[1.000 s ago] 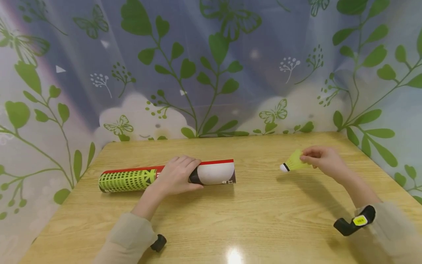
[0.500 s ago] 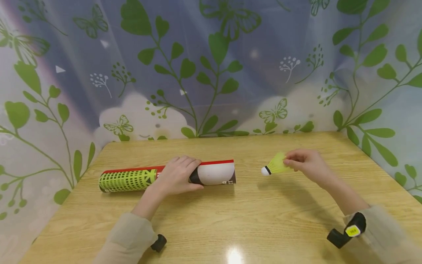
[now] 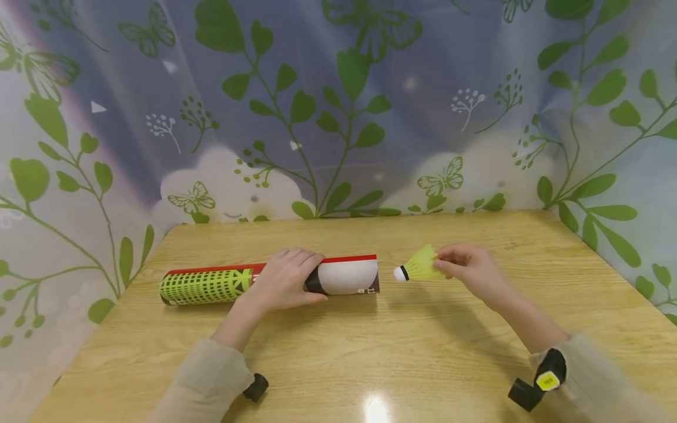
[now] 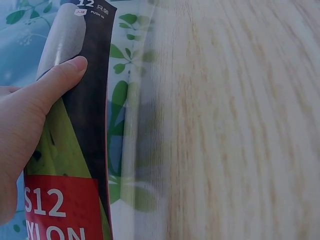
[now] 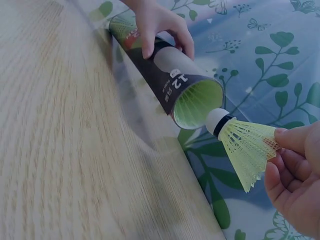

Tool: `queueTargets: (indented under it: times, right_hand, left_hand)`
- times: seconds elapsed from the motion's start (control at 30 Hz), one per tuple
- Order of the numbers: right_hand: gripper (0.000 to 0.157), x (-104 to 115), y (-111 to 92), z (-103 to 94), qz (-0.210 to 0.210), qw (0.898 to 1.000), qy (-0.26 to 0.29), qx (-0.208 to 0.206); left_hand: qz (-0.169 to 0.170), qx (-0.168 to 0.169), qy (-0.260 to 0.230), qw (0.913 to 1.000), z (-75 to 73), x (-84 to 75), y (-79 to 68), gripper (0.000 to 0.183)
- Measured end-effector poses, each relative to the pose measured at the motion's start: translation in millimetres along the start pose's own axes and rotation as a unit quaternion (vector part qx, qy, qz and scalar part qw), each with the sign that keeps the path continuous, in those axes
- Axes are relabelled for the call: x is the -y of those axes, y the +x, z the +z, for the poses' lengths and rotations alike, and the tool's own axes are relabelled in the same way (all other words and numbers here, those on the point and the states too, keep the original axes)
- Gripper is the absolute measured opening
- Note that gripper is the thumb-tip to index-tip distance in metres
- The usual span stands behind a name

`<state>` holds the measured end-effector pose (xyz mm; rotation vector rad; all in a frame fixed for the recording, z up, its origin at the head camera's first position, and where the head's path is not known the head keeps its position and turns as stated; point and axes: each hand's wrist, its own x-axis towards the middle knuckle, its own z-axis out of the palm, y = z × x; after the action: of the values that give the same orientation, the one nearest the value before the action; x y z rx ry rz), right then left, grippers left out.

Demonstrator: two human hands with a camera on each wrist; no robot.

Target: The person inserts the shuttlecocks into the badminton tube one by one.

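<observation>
A shuttlecock tube (image 3: pixel 344 277) lies on its side on the wooden table, printed in red, black, white and yellow-green. My left hand (image 3: pixel 288 281) grips it from above around its middle, thumb on the near side. The tube's right end is uncapped, and the right wrist view shows yellow-green shuttlecock skirts inside that mouth (image 5: pixel 200 102). My right hand (image 3: pixel 473 273) pinches a yellow shuttlecock (image 3: pixel 421 264) by its skirt edge, between thumb and fingers. Its white cork with a black band points left at the tube's mouth, a short gap away in the head view.
The wooden table (image 3: pixel 328 358) reaches back to a curtain (image 3: pixel 338 129) printed with leaves and butterflies, which also hangs at both sides. A black camera mount is strapped on each wrist, the right one (image 3: pixel 539 382) with a yellow label.
My right hand has moved left with the shuttlecock, bringing its cork close to the tube's mouth. The left hand and the tube have stayed in place.
</observation>
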<state>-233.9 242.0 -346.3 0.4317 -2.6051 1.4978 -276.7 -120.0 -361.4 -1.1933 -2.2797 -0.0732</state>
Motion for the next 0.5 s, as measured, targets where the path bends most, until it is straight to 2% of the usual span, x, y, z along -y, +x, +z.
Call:
queueTargets:
  times: [0.23, 0.5]
  right_hand:
    - [0.027, 4.8, 3.2, 19.6, 0.006, 0.999, 0.037, -0.009]
    - [0.023, 11.0, 8.0, 43.6, -0.003, 0.998, 0.066, 0.004]
  left_hand:
    - [0.001, -0.003, -0.001, 1.0000, -0.5, 0.0, 0.1, 0.071]
    - [0.003, -0.017, -0.005, 0.9998, -0.7, 0.2, 1.4, 0.070]
